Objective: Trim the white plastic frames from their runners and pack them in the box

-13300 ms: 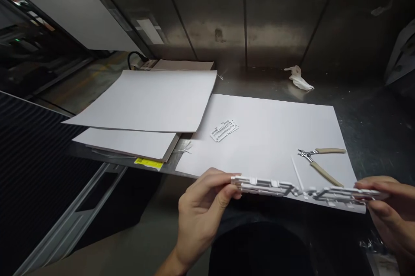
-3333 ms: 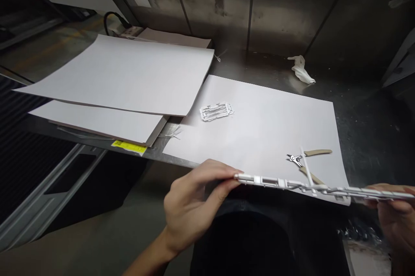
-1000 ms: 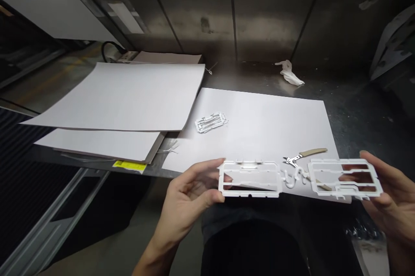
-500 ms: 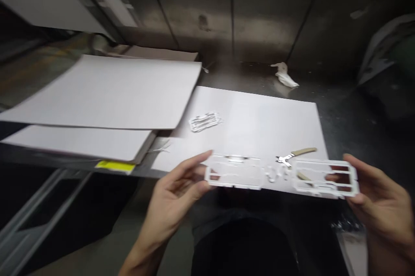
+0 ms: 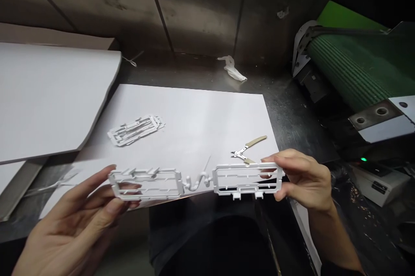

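Between my hands hangs a pair of white plastic frames joined by a curved sprue. My left hand pinches the outer end of the left frame. At the other side, my right hand grips the outer end of the right frame, thumb below and fingers above. Just behind the right frame lie side cutters with beige handles, partly hidden by it. A small stack of similar white frames rests on the white sheet to the left.
Large white boards are stacked at the left. A crumpled white glove-like scrap lies at the back of the dark metal table. To the right are a green conveyor belt and a grey-white device with a green light.
The view has swung right, bringing the conveyor and the device into sight. Both hands still hold the joined frames, which now appear tilted differently and closer.
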Available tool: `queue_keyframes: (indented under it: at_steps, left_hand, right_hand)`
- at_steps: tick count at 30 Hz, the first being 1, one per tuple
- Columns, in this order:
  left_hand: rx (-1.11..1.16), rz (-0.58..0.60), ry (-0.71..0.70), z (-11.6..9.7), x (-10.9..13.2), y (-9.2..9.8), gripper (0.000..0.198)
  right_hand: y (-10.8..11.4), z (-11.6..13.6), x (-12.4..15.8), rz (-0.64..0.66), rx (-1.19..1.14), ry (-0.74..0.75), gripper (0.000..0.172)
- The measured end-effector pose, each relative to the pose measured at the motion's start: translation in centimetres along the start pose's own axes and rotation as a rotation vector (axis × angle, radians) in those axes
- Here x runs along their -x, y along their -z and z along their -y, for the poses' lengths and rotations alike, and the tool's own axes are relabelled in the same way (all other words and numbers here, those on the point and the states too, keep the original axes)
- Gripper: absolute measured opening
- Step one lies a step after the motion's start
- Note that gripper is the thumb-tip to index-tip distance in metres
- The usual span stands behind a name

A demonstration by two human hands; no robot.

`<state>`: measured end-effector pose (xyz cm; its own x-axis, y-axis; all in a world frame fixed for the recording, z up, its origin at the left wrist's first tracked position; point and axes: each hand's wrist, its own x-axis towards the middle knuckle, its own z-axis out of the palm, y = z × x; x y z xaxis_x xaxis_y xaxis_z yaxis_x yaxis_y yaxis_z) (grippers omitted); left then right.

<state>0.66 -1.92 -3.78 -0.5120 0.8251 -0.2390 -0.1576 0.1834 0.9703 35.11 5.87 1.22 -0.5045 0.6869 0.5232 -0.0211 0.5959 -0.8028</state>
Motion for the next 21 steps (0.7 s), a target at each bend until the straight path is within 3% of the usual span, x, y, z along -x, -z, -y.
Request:
queue_keyframes:
  at_steps: [3, 5, 11, 14, 16, 21]
  left_hand:
    - [0.020, -0.108, 0.086, -1.3, 0.8, -1.3, 0.091]
    - [0.022, -0.117, 0.096, -1.4, 1.0, -1.4, 0.093]
    - [-0.009, 0.058, -0.004, 0.4, -0.1, 0.8, 0.077]
    - [0.010, -0.028, 0.059, 0.0, 0.2, 0.6, 0.085]
    - [-0.016, 0.000, 0.066, -0.7, 0.7, -0.1, 0.081]
    - [0.050, -0.094, 0.135, -1.7, 1.4, -1.5, 0.085]
  right_hand:
    - [-0.1, -0.1, 0.0, -0.009, -0.035, -0.011, 0.069]
    - [-0.1, -0.1, 0.1, -0.012, -0.054, -0.012, 0.068]
    - [0.1, 0.0, 0.6, -0.048, -0.052, -0.071, 0.063]
    - [0.0, 0.0, 0.6, -0.069, -0.089, -0.088, 0.061]
    - [-0.1, 0.0, 0.5, -0.075, -0.136, -0.104, 0.059]
    - [-0.3, -0.3, 0.6, -0.080, -0.203, -0.149, 0.053]
